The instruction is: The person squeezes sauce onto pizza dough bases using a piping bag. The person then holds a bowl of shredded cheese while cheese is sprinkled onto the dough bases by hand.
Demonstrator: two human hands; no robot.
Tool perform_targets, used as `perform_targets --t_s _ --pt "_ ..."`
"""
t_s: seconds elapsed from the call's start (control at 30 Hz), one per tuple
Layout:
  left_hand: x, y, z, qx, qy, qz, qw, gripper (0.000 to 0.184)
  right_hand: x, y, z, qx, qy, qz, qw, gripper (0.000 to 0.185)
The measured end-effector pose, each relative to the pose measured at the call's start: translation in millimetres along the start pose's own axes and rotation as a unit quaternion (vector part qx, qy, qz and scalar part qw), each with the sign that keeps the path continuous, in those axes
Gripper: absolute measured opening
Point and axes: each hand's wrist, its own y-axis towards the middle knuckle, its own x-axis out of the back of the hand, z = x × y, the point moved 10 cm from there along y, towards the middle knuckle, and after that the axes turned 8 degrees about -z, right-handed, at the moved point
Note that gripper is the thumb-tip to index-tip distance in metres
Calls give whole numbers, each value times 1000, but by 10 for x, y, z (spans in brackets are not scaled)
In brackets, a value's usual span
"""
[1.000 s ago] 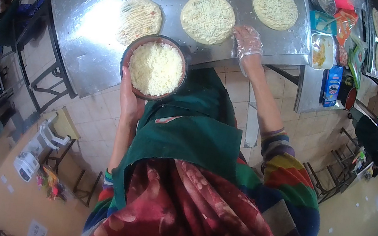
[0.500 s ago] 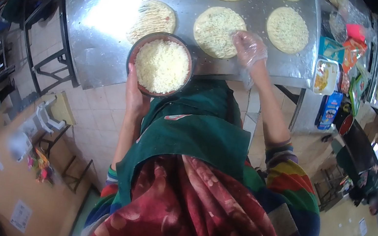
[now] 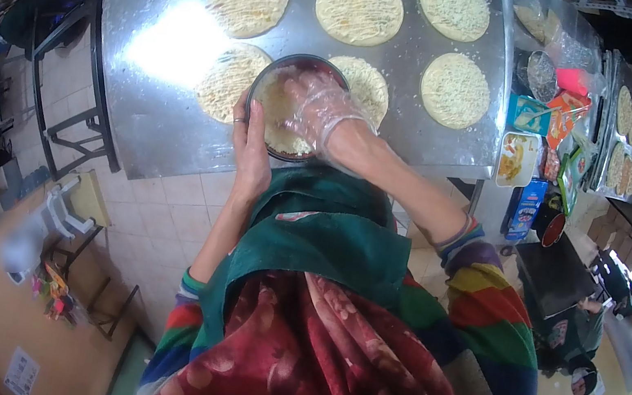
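Observation:
My left hand (image 3: 251, 146) holds a round dark-rimmed bowl (image 3: 254, 87) by its left side, at the near edge of the metal table. White grated cheese (image 3: 288, 140) lies in the bowl. My right hand (image 3: 317, 111), in a clear plastic glove, is inside the bowl; its fingertips are hidden in the cheese. Behind the bowl, a cheese-topped dough round (image 3: 368, 90) is partly covered. A round with drizzled sauce (image 3: 231, 83) lies left of the bowl. Farther right is another cheese-covered round (image 3: 455, 91).
Several more topped rounds lie on the metal table (image 3: 143, 141). To the right stand a white container (image 3: 518, 159), a blue box (image 3: 526, 209) and trays of small rounds (image 3: 631, 140). A person (image 3: 580, 330) is at the far right, and a stool-like frame stands left.
My gloved right hand has moved left from the cheese-covered round into the bowl. My left hand and the bowl have shifted slightly right. The camera view has also shifted.

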Motion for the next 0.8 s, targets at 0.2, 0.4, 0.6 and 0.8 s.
perform_targets --t_s 0.2,0.4,0.6,0.8 --pt "-344 183 270 69 -91 32 993 60 -13 -69 -315 -26 206 30 978 48" --pt "-592 420 149 21 -39 31 999 59 158 -7 -490 -44 162 -41 985 36" --pt "-720 514 268 60 -76 42 994 63 53 244 -778 -98 312 101 940 31" --pt "-770 655 273 75 -130 58 987 61 484 535 -1178 -228 423 117 869 39"
